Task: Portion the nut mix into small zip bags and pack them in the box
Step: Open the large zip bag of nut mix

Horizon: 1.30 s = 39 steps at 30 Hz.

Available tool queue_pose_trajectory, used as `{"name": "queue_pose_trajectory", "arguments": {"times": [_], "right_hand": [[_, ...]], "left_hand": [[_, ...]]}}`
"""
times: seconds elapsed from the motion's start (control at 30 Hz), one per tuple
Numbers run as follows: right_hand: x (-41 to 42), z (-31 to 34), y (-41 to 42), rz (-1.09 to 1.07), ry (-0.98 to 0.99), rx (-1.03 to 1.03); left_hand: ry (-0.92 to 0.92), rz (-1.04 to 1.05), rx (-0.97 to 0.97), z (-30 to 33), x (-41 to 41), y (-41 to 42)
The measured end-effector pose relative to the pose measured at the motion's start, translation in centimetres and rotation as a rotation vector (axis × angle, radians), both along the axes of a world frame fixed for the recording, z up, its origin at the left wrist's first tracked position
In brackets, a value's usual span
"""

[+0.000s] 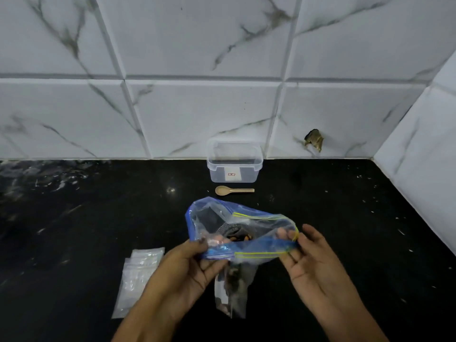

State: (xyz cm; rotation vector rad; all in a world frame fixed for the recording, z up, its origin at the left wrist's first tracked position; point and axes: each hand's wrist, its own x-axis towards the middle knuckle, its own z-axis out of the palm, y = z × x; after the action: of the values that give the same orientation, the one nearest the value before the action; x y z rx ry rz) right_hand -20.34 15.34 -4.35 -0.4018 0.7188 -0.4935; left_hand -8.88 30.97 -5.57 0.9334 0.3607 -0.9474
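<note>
Nut mix (pixel 235 280) is seen inside a large clear zip bag (pixel 222 218) with a blue top band and yellow-green zip lines, and this bag is held up over the black counter (pixel 74 218) between both hands. The bag's mouth is pulled wide apart, and its lower part, dark with the nuts, hangs down between the two wrists (the contents are too blurred for single nuts to be told apart). The near edge of the mouth is pinched by the left hand (pixel 187 265), thumb on top and fingers beneath, so that grip is pressed together on the blue band. The right-hand end of the mouth is held by the right hand (pixel 313 257), palm turned up, with some fingertips inside the bag behind the plastic; that grip is likewise closed on the bag's edge.

Just to the left of the left grip, a small stack of clear small zip bags (pixel 138 275) is laid flat on the counter, partly hidden by the forearm. Beyond both grips, toward the wall, a tan wooden spoon (pixel 233 190) is laid with its bowl to the left. Just behind the spoon, a clear plastic box (pixel 234 161) without a lid is set against the marble-patterned tiled wall (pixel 197 107), a white label showing on its front.
</note>
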Motion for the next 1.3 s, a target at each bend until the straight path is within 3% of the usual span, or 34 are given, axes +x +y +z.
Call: {"name": "queue_pose_trajectory", "arguments": {"times": [0.07, 0.17, 0.23, 0.33, 0.47, 0.53, 0.6, 0.67, 0.77, 0.87, 1.03, 1.13, 1.2, 1.3], "right_hand": [[-0.7, -0.8, 0.1, 0.071, 0.042, 0.153], [-1.6, -1.6, -0.2, 0.416, 0.259, 0.089], [-1.4, -1.5, -1.0, 0.479, 0.439, -0.213], [0.5, -0.8, -2.2, 0.551, 0.609, -0.865], [3.9, -1.5, -2.4, 0.86, 0.648, -1.297], [4.9, -2.0, -2.5, 0.816, 0.697, -1.445], [4.9, -2.4, -3.0, 0.691, 0.559, -1.3], [4.4, -1.7, -3.6, 0.561, 0.352, -0.861], [3.6, -0.9, -4.9, 0.389, 0.118, -0.131], [3.6, -1.5, -5.8, 0.252, 0.024, 0.211], [3.5, -6.3, -4.0, 0.307, 0.058, 0.172], [2.7, -7.6, -3.3, 0.255, 0.308, 0.049], [2.3, -7.2, -3.3, 0.318, 0.442, -0.198], [2.5, -5.1, -3.6, 0.409, 0.617, -0.886]], "left_hand": [[0.147, 0.074, -0.139, -0.9, 0.5, 0.2], [0.207, 0.034, -0.148, -1.9, 0.4, 0.2], [0.167, 0.004, -0.087, -2.1, 0.3, 0.0], [-0.014, -0.085, 0.021, -1.4, 0.3, -0.6], [-0.132, -0.181, 0.052, -0.8, 0.9, -1.6], [-0.21, -0.17, 0.082, -0.5, 1.3, -2.1], [-0.283, -0.108, 0.076, -0.3, 1.8, -2.1], [-0.277, -0.09, 0.061, 0.0, 2.4, -1.8], [-0.127, -0.043, -0.049, 0.4, 3.8, -1.4], [0.054, -0.033, -0.16, 0.7, 4.9, -1.2], [0.018, -0.085, 0.002, -2.3, 5.5, -1.0], [-0.103, -0.171, 0.148, -3.0, 5.3, -1.1], [-0.319, -0.214, 0.325, -3.2, 4.8, -1.2], [-0.849, -0.191, 0.794, -2.9, 3.5, -0.7]]}}
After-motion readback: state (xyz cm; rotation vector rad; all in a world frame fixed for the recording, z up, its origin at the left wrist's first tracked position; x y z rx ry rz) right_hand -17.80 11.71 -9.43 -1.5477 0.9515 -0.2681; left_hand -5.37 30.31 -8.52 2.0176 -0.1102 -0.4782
